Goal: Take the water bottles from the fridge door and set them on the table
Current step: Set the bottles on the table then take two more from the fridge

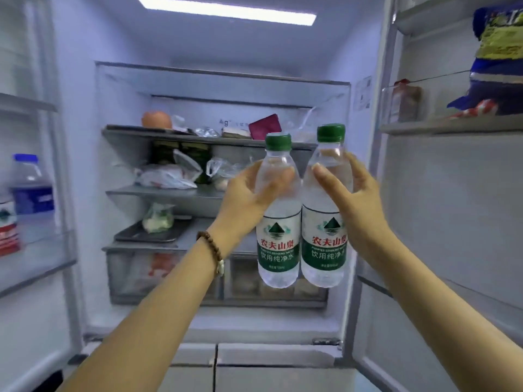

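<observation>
Water in two held bottles (278, 210)

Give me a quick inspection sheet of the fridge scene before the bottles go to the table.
Surface: no table in view; open fridge fills the frame.
Job's things: two green-capped water bottles, upright, side by side in front of the shelves; left bottle, right bottle, both clear of the door racks.
Clutter: blue-capped bottle in the left door rack; blue and yellow bag in the right door; bagged food and dark tray on the shelves.
Grippers: left hand grips the left bottle; right hand grips the right bottle.
Cables: nothing seen.
Surroundings: both fridge doors open; lower drawers shut.
</observation>
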